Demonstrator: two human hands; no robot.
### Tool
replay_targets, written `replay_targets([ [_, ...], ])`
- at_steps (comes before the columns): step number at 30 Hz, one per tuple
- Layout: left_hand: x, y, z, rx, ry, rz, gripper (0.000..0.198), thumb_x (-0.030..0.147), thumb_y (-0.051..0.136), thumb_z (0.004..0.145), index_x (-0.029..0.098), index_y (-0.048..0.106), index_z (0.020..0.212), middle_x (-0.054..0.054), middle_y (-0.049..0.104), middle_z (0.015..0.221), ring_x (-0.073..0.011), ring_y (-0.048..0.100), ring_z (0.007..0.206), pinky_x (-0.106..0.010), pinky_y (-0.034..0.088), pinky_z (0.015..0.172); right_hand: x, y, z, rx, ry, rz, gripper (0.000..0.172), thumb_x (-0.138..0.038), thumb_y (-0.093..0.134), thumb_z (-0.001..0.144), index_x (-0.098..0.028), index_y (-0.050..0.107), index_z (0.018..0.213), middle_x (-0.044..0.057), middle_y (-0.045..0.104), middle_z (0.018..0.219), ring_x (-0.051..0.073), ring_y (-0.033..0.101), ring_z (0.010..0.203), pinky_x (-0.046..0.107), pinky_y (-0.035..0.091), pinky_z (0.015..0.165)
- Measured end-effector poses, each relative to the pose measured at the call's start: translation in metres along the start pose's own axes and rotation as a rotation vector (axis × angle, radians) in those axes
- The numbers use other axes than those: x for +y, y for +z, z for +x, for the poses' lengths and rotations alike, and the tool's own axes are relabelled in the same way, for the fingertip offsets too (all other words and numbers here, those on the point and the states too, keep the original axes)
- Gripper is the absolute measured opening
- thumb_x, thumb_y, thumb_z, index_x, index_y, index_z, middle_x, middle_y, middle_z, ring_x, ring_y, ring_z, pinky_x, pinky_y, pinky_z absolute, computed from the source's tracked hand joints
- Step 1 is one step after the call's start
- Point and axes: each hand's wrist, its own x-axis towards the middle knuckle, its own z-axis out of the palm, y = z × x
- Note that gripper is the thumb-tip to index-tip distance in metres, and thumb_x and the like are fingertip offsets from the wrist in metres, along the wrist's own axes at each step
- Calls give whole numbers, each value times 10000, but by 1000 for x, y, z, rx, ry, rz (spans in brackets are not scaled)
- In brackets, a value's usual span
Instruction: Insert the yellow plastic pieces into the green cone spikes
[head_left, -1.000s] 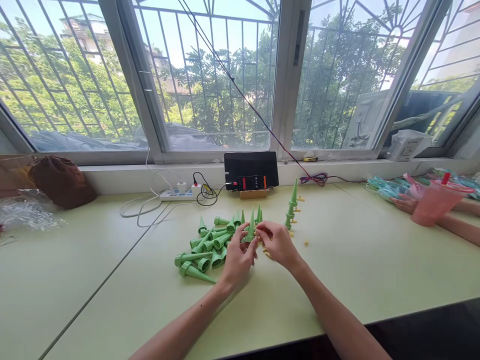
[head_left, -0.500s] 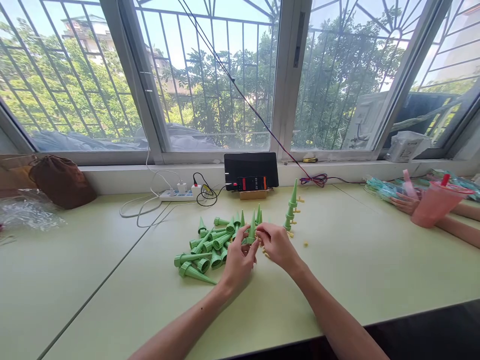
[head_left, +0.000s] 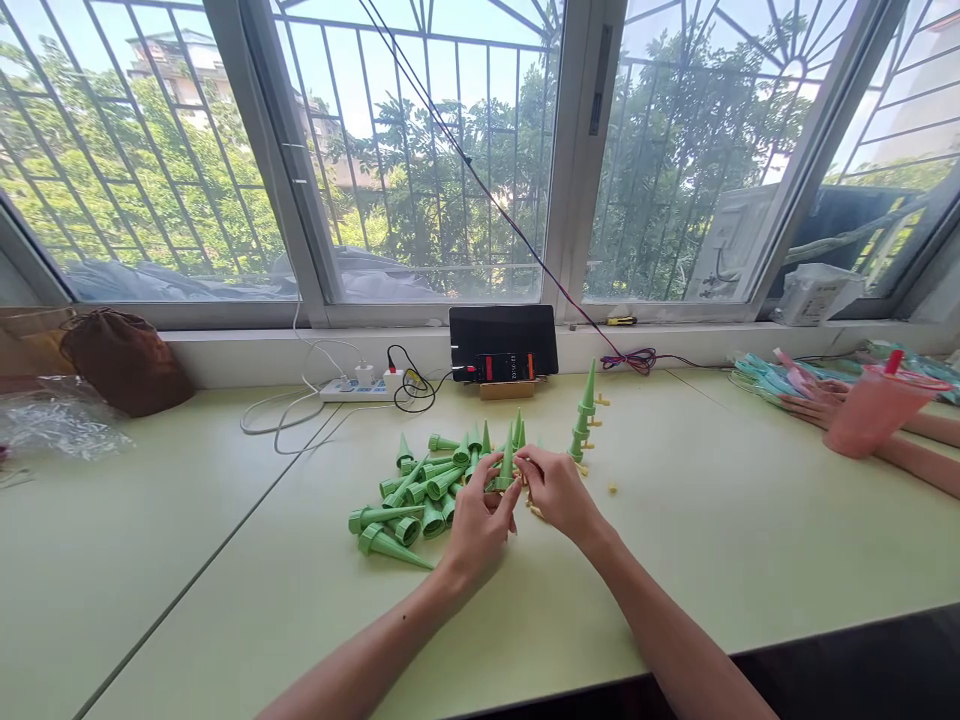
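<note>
My left hand (head_left: 478,530) is closed around the base of a green plastic watering spike (head_left: 508,458), which points upward. Beside that base, the fingers of my right hand (head_left: 562,495) are pinched on what looks like a small yellow valve, mostly hidden by the fingertips. Left of my hands lies a heap of green watering spikes (head_left: 442,485), some standing and some on their sides. Under my right hand, several loose yellow valves (head_left: 536,511) are partly covered. Farther right stands a stack of spikes (head_left: 581,425) with yellow valves sticking out to the right.
One yellow piece (head_left: 613,488) lies apart on the table (head_left: 720,540). A phone (head_left: 507,368) leans on a black tablet (head_left: 502,325) at the back, near a power strip (head_left: 360,388). At right, another person's hands (head_left: 817,408) are behind a pink cup (head_left: 874,410).
My hands stay almost in place, with the spike shifted very slightly right. At the far right, the other person's pink item has tilted lower.
</note>
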Motion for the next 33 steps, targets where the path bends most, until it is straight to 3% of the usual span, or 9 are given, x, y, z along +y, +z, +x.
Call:
replay_targets([
  [2, 0, 0, 0, 1, 2, -12, 520, 422, 655, 823, 160, 548, 1259, 65, 542, 403, -158, 568, 398, -335, 524, 694, 1, 1, 0, -3, 7, 9, 302, -306, 386, 978, -198, 573, 767, -27, 491, 574, 113, 395, 482, 218, 334, 494],
  [6, 0, 0, 1, 33, -25, -103, 545, 438, 706, 769, 171, 579, 1227, 6, 630, 509, -183, 609, 449, -298, 508, 578, 2, 2, -1, -8, 28, 39, 259, -309, 383, 980, -201, 569, 836, -37, 477, 564, 111, 401, 461, 217, 331, 483],
  [12, 0, -1, -1, 3, -14, -137, 570, 417, 729, 749, 190, 570, 1247, 19, 607, 477, -184, 609, 463, -259, 481, 509, 2, 2, 0, -26, 39, 68, 237, -298, 373, 984, -204, 553, 862, -42, 472, 563, 109, 408, 444, 216, 322, 468],
  [20, -1, -2, -1, -6, 39, -34, 524, 409, 678, 803, 193, 551, 1263, 53, 551, 420, -191, 635, 504, -288, 516, 603, 3, 2, 0, -36, 37, 62, 210, -278, 376, 982, -200, 550, 893, -27, 534, 621, 105, 395, 478, 214, 316, 486],
  [25, 1, -1, -1, -6, 2, 22, 541, 463, 631, 825, 191, 526, 1281, -40, 727, 720, -134, 591, 420, -269, 498, 542, 2, 1, 0, -48, 45, 61, 214, -278, 379, 978, -195, 543, 869, -41, 490, 582, 101, 368, 473, 213, 293, 476],
  [33, 2, -2, -1, -13, 24, 44, 548, 441, 646, 824, 160, 533, 1281, 42, 571, 404, -241, 702, 668, -343, 527, 739, 2, 1, 0, -47, 57, 51, 207, -277, 381, 974, -195, 532, 858, -53, 438, 547, 102, 344, 467, 213, 278, 474],
])
